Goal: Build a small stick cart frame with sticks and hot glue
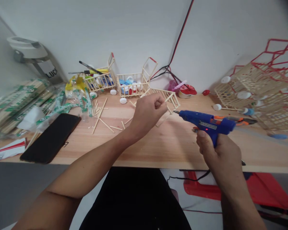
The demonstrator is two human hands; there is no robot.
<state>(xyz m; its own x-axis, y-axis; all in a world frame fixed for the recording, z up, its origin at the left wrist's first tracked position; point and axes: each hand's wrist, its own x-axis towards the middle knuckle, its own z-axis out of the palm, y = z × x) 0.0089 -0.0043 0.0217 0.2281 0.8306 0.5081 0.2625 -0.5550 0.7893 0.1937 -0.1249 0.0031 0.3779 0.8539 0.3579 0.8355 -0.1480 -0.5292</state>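
Observation:
My left hand [147, 116] is closed in a pinch around a thin wooden stick [167, 100] above a small lattice frame of glued wooden sticks [169, 100]. My right hand [222, 156] grips a blue hot glue gun [206, 123] by its handle. The gun's nozzle points left, towards the stick and frame, with a small gap between them. A red light shows on the gun's side. Loose wooden sticks [100, 119] lie on the wooden table [177, 147] to the left of my left hand.
Two small stick cribs [132, 80] holding bottle caps stand at the back. Bundled sticks in green-printed wrappers [19, 105] and a black phone [50, 137] lie left. A large red-topped stick structure [261, 89] and orange-handled pliers [242, 120] lie right.

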